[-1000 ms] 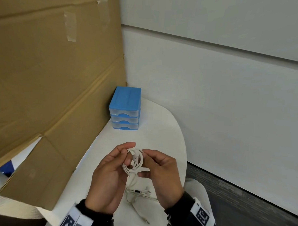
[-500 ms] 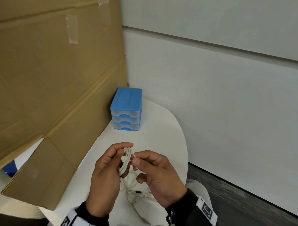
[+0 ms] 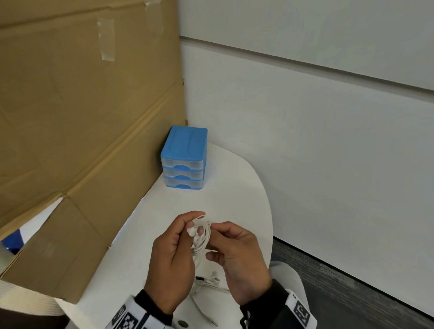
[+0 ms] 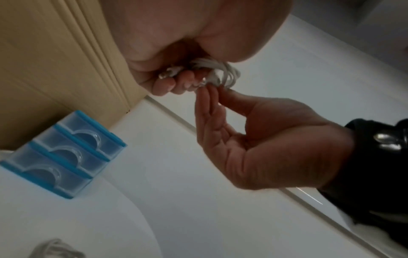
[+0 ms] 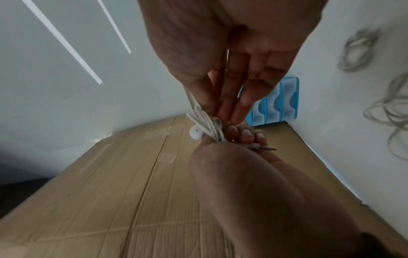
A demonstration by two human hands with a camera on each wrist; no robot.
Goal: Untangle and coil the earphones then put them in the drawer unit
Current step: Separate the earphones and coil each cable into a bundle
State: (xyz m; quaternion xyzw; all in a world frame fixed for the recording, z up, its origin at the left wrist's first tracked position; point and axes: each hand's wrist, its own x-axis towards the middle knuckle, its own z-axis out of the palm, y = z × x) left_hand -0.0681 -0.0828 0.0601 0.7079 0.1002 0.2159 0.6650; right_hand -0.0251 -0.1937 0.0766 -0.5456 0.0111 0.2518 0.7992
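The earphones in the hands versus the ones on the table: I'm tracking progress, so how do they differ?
The held earphones form a tight coil, pinched between the left hand and right hand; the earphones on the table sprawl in loose loops, untouched. The held set is raised; the other lies flat on the white table. Both are white and outside the drawer unit.

A: Where does the small blue plastic three-drawer unit (image 3: 184, 158) sit?

B: On the round white table (image 3: 234, 189), at its far left. The tall brown cardboard sheet (image 3: 77, 110) is just beside it on the left, and the pale panelled wall (image 3: 310, 143) stands behind and to the right.

A: And the coiled white earphones (image 3: 202, 235)?

B: Above the table's near part, between the left hand (image 3: 170, 261) and the right hand (image 3: 237, 258), pinched by fingers (image 3: 223, 229) of both. A loose white cable (image 3: 210, 281) lies on the table beneath the hands.
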